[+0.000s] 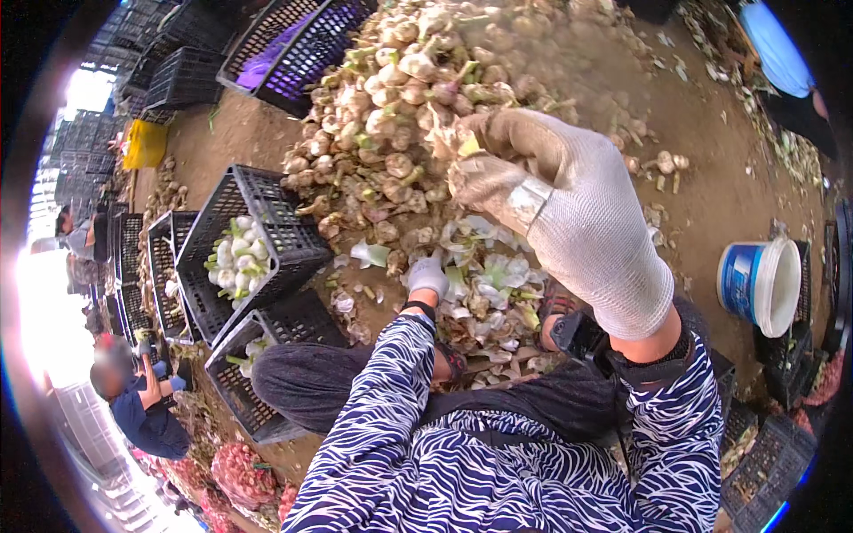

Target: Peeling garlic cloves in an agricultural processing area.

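My right hand [566, 193], in a soiled knit work glove with tape on a finger, is raised over the heap of garlic bulbs [406, 100]. Dry garlic husk [443, 136] with a yellowish piece shows at its pinched fingertips; what else lies inside the fingers is hidden. Lower down, at the near edge of the heap, my left hand [428, 274] in a pale glove reaches to the ground, its fingers partly hidden among bulbs and peelings. Garlic skins and leaf scraps [493, 286] lie between my feet. Cleaned white bulbs [240, 256] fill part of a black plastic crate [283, 220] at left.
Another black crate [266, 426] stands by my left knee, and one with purple material [286, 53] stands beyond. A white and blue bucket [760, 286] is at right. Red mesh sacks [243, 473] lie lower left. Other people work at the left, one in dark clothes [146, 420].
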### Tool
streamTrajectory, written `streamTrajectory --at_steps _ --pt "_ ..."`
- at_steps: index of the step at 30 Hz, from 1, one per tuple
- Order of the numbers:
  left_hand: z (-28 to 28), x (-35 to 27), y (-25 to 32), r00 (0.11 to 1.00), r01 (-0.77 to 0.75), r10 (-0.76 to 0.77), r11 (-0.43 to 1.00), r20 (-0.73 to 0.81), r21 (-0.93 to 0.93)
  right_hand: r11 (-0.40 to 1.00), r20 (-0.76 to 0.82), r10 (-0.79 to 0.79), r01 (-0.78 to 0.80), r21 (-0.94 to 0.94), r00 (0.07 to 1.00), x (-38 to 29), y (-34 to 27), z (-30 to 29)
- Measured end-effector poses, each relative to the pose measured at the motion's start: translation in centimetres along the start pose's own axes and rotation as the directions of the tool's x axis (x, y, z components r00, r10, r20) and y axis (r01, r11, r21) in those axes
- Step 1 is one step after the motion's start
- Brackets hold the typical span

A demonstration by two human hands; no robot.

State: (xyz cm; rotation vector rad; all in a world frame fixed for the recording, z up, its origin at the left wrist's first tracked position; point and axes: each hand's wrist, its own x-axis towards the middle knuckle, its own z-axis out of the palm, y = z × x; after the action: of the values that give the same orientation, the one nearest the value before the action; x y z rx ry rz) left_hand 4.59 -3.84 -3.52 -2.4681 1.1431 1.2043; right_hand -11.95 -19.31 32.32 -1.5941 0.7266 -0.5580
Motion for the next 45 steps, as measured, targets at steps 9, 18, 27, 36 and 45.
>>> streamTrajectory --at_steps 9,18,27,36,45 --pt "-1.6 -7.5 -1.6 0.966 0.091 -0.118 0.988 -0.231 -0.124 0.952 -0.013 -0.155 0.146 -0.269 0.988 -0.3 1.0 1.2" --pt "-8.9 -21.7 -2.1 0.938 -0.089 0.249 -0.495 -0.24 -0.864 0.994 0.19 -0.054 0.071 -0.084 0.98 -5.1 7.2 7.4" --pt "-9.5 -28.7 -2.5 0.796 -0.54 0.247 -0.123 -0.552 -0.833 0.952 0.131 0.083 -0.117 0.282 0.988 -11.3 7.8 13.7" --pt "-8.1 -29.5 -2.9 0.844 -0.342 0.312 -0.315 -0.437 -0.885 0.772 0.418 0.191 -0.399 0.494 0.888 -12.0 8.5 11.6" --pt "-9.1 -29.5 -3.6 0.79 -0.493 0.174 -0.387 -0.587 -0.779 0.945 -0.054 -0.017 -0.001 -0.327 0.998 -12.0 8.9 9.3"
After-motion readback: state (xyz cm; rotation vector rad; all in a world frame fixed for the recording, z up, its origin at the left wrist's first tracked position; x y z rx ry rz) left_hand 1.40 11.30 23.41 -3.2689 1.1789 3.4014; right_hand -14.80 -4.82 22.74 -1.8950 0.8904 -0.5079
